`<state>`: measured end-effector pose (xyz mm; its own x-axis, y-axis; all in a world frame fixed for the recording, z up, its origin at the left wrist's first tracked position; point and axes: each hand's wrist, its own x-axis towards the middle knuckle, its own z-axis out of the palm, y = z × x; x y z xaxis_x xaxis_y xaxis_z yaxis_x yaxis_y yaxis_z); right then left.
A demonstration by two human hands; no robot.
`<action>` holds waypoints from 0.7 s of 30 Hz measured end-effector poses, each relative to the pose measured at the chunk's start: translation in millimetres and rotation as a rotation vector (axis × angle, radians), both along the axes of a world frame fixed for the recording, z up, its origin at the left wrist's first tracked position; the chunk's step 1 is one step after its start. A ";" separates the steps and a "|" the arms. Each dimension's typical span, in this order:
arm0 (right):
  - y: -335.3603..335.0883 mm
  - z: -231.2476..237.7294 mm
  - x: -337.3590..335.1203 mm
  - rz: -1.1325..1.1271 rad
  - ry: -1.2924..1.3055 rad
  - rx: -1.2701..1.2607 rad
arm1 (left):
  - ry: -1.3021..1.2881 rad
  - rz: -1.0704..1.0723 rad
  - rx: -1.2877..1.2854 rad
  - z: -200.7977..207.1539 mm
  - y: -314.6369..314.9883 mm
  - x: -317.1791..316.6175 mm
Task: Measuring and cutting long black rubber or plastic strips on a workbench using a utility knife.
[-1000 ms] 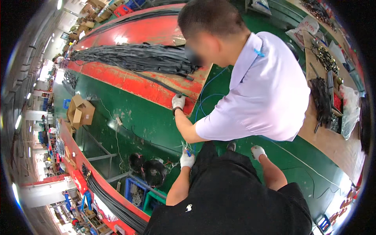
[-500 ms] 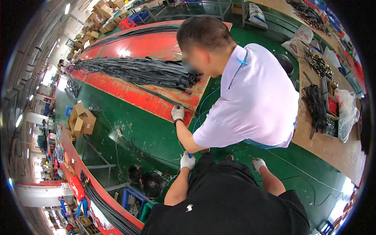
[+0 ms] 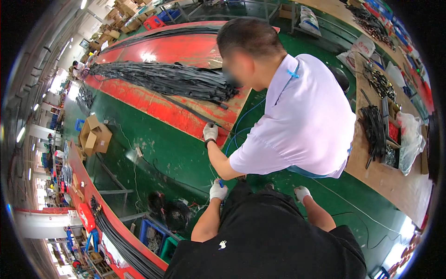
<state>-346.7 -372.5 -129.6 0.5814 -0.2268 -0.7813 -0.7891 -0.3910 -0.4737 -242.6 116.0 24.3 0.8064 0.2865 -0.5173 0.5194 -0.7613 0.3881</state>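
Observation:
My left hand (image 3: 217,191), in a white glove, is closed around a small blue-handled tool (image 3: 221,183); its kind is too small to make out. Out to my right, my gloved right hand (image 3: 302,193) hangs low over the floor with its fingers loosely apart and nothing seen in it. In front of me a co-worker in a pale lilac shirt (image 3: 302,116) bends over the red table (image 3: 148,109). That person's gloved hand (image 3: 210,131) rests at the near table corner, at the end of a long dark strip (image 3: 186,108). Beside it lies a large bundle of black strips (image 3: 162,81).
A second red bench (image 3: 95,188) with black strips runs along my left. Near it are an open cardboard box (image 3: 95,136), a blue crate (image 3: 153,232) and black coils (image 3: 174,215). A wooden workbench (image 3: 371,174) with parts bins stands right. Cables cross the green floor.
My view has shifted slightly. My left hand has moved a little left and up, still around the blue-handled tool, and my right hand slightly left. The co-worker's hand stays at the table corner.

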 end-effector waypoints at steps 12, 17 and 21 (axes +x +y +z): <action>-0.7 34.4 4.8 -0.024 0.047 0.020 | -0.021 0.002 0.007 -5.2 -2.5 -5.3; 16.6 56.8 10.7 -0.108 0.069 0.141 | 0.032 -0.001 0.012 -6.8 6.4 -5.3; 11.5 50.4 6.6 -0.109 0.019 0.117 | -0.021 -0.038 -0.006 -15.3 3.7 -3.9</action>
<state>-340.0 -361.0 -79.2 0.5429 -0.1945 -0.8170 -0.8333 -0.2458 -0.4952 -246.4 119.7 9.0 0.8273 0.2522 -0.5019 0.4817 -0.7782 0.4030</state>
